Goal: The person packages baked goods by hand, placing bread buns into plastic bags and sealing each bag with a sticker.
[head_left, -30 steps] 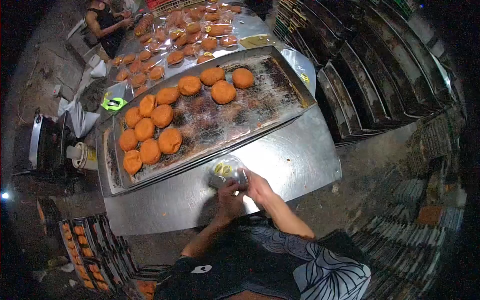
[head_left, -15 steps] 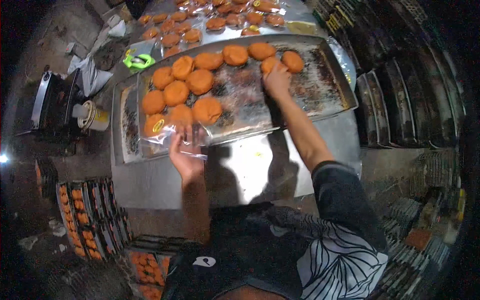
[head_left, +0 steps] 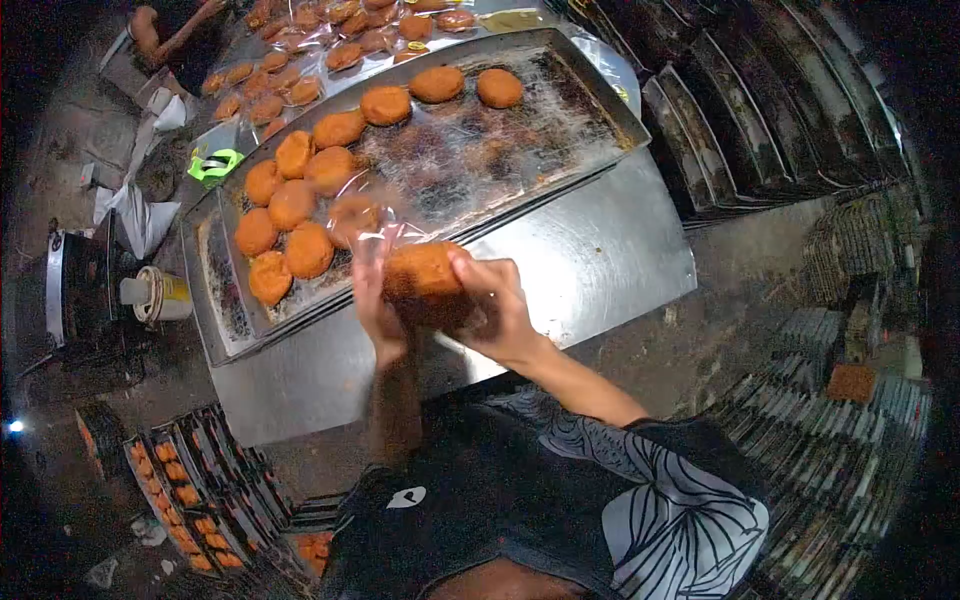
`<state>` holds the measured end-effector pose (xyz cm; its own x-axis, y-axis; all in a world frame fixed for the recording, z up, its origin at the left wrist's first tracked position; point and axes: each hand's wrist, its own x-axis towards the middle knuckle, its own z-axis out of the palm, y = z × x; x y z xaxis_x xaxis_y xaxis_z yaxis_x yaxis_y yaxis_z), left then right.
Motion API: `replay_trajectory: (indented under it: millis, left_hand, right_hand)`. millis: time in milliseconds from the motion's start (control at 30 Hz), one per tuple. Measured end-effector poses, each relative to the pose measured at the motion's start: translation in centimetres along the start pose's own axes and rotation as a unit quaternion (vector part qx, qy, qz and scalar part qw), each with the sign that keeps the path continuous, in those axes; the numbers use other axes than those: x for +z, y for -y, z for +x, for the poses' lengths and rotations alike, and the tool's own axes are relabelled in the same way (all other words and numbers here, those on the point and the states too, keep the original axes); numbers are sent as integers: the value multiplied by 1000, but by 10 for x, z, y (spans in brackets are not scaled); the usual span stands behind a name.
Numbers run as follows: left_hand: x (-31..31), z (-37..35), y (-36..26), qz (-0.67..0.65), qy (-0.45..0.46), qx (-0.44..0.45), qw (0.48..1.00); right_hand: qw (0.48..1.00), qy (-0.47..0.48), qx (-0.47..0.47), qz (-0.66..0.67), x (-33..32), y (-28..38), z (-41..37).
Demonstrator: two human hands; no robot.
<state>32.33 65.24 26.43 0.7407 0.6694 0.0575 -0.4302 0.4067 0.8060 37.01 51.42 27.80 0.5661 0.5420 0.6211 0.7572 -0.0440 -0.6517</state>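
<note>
Close to my body, past the tray's front edge, my right hand (head_left: 497,308) grips an orange-brown bun (head_left: 424,272), with the thumb on its upper side. My left hand (head_left: 375,305) is at the bun's left side, its fingers blurred around a clear plastic bag (head_left: 385,225). Whether the bun is inside the bag I cannot tell. Behind the bag, the dark metal tray (head_left: 560,180) bears several round buns (head_left: 292,204), mostly on its left half and along its back edge.
Several bagged buns (head_left: 345,56) lie beyond the tray, near a green object (head_left: 213,166). A white bucket (head_left: 160,295) stands left. Another person's arm (head_left: 180,40) shows at the upper left. Racks of trays (head_left: 190,490) stand lower left; more trays (head_left: 700,130) are at right.
My right hand has moved from the tray's back right toward my body, bringing a bun beside my left hand. The bag has lifted off the front left buns. The view has shifted and turned.
</note>
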Motion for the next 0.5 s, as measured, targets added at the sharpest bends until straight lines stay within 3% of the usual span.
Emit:
replay_trajectory:
  millis: [33,100,133,167,233,267,300,367,433,500]
  left_hand:
    - [5,-3,5,1,2,1,1000]
    - [26,-7,4,-212,46,-85,972]
    - [39,-11,-9,-44,32,-70,996]
    - [38,-9,-10,-42,35,-68,996]
    - [34,1,-17,-73,189,-107,973]
    - [48,-6,-25,-170,134,-182,959]
    - [50,-7,-20,-168,130,-177,961]
    - [50,-6,-10,10,4,-169,986]
    - [58,-13,-9,15,-7,-156,988]
    - [57,-17,-6,-17,-101,-91,991]
  right_hand:
    - [1000,-2,-1,1,-3,-4,2]
    - [995,-30,-14,-92,-8,-16,13]
    - [998,-37,0,-60,-15,-13,17]
    - [997,-40,-2,-59,-23,-14,15]
    - [999,10,-37,-30,-43,-21,13]
    - [998,17,-48,-30,-56,-15,15]
    - [998,19,-52,-24,-61,-17,12]
    - [995,53,-55,-57,-66,-23,8]
    - [997,73,-29,2,-70,-25,1]
    - [952,44,90,288,-65,-34,-12]
